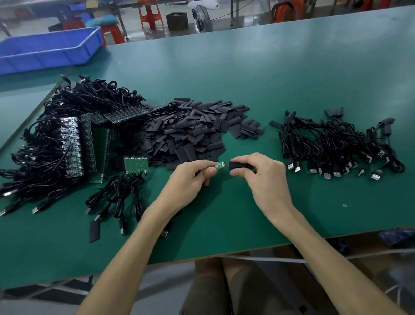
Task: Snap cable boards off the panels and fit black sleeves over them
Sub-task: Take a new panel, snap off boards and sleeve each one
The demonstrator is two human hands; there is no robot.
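Head view, left hand (193, 177) pinching small green board (219, 166), right hand (259, 172) gripping black sleeve (238, 165) beside it

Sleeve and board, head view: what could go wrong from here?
1. The sleeve in the right hand sits apart from the board tip; a slight misalignment could snag its mouth on a corner.
2. The left hand pinches the board by its rear end, so pushing might tilt it.

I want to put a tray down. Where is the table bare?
Bare: the far table behind the sleeve pile, right of the blue bin; also the near right corner before the finished cables. Crowded: the left, around the panels.
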